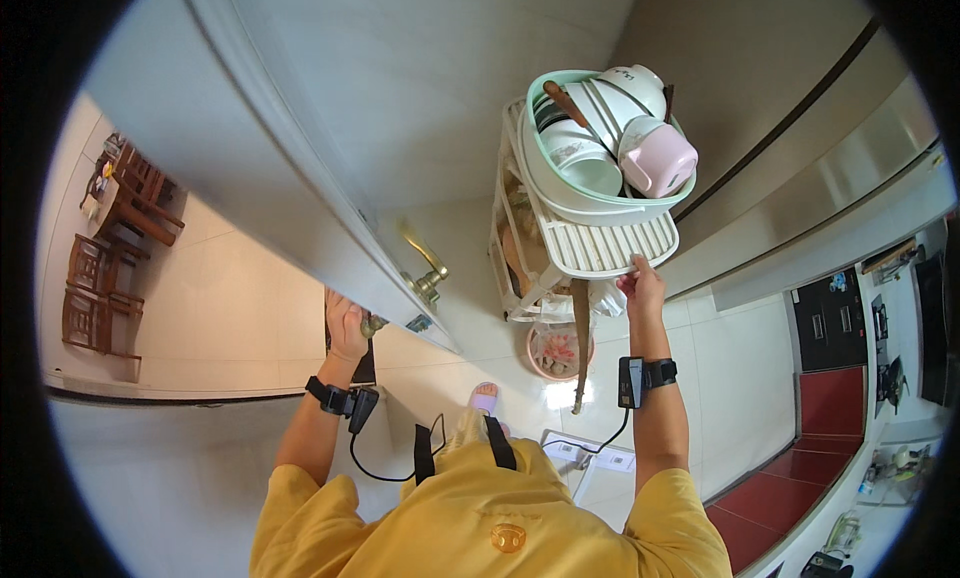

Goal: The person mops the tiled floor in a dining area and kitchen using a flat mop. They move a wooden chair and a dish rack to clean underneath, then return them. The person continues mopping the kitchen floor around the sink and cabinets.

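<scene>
My left hand (346, 327) is on the left side of a white door (315, 203), curled at the brass handle (373, 324) there, whose lever my fingers mostly hide. A brass lever handle (424, 267) sticks out from the door's other face. With my right hand (642, 284) I pinch the front rim of the slatted top shelf (611, 244) of a white plastic rack. A pale green-rimmed basin (600, 207) rests on that shelf. It is piled with white bowls (589, 165), a pink cup (664, 162) and a wooden-handled utensil (566, 104).
Below the rack stands a pink tub (559, 357) with a plastic bag in it. A long brown stalk-like thing (580, 345) hangs from the rack. Grey panels (750, 128) rise at the right, near red cabinets (787, 488). Wooden chairs (94, 319) stand beyond the doorway.
</scene>
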### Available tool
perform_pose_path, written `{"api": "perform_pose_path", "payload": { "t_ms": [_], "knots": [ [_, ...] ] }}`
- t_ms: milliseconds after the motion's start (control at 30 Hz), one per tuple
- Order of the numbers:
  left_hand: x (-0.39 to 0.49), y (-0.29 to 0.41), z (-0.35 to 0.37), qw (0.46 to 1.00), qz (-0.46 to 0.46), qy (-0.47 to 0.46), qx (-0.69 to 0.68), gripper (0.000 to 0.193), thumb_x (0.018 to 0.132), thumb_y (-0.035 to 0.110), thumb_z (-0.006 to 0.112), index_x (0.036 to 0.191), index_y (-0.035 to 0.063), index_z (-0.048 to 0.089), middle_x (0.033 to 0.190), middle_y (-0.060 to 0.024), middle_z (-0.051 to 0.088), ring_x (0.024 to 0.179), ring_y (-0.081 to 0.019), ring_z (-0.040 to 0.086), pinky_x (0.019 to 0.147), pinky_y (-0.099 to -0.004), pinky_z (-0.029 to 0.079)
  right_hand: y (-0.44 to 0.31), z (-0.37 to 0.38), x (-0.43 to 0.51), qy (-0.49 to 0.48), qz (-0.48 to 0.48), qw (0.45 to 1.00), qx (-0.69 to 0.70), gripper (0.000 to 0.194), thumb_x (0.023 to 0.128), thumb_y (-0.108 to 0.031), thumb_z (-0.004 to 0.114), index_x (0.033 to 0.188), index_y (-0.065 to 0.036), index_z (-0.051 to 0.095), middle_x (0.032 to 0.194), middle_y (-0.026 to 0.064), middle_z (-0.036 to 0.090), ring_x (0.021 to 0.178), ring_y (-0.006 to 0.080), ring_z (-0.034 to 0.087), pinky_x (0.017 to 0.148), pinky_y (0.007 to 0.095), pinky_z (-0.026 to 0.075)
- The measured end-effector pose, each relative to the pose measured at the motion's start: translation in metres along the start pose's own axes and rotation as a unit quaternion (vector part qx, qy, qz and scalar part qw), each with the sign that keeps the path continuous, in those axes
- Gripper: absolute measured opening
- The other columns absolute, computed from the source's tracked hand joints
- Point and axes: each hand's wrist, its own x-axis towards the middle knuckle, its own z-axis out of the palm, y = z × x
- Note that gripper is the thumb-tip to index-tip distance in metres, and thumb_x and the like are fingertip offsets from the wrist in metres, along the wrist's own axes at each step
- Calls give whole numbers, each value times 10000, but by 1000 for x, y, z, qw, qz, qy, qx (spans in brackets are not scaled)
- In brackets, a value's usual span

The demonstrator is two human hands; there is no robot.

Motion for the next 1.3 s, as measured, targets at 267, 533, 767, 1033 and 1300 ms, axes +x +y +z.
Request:
{"api": "perform_pose_path", "payload": {
  "t_ms": [267,533,767,1033,1300],
  "knots": [
    [46,15,41,997,67,10,40,293,773,212,320,561,33,414,693,-123,487,822,-291,481,920,-402,266,-19,-5,4,10,59,997,-46,192,752,-172,603,729,-29,476,544,34,459,401,139,484,369,270,460],
    [86,-17,34,997,61,-28,47,250,763,195,327,561,56,377,689,-96,486,851,-271,504,932,-414,262,-18,-2,-9,2,3,999,-52,161,774,-175,581,708,-43,516,540,31,471,430,139,482,391,270,425],
    [118,-47,40,996,55,-38,60,237,759,190,346,572,56,402,700,-95,479,855,-266,500,921,-421,268,-19,-2,-12,27,39,996,-74,152,776,-161,564,685,-52,509,526,20,450,409,141,454,378,263,388],
    [163,-69,72,994,67,-57,64,185,747,162,374,617,48,440,710,-98,476,857,-270,490,926,-423,270,-26,-1,-19,52,35,995,-77,197,775,-164,567,660,-57,448,526,37,460,386,129,459,349,247,404],
    [203,-88,110,992,82,-53,78,197,762,160,367,624,45,446,721,-85,484,847,-272,489,931,-430,272,-32,1,-13,19,54,995,-87,156,771,-182,566,769,-27,547,529,18,465,405,125,452,366,249,384]
  ]
}}
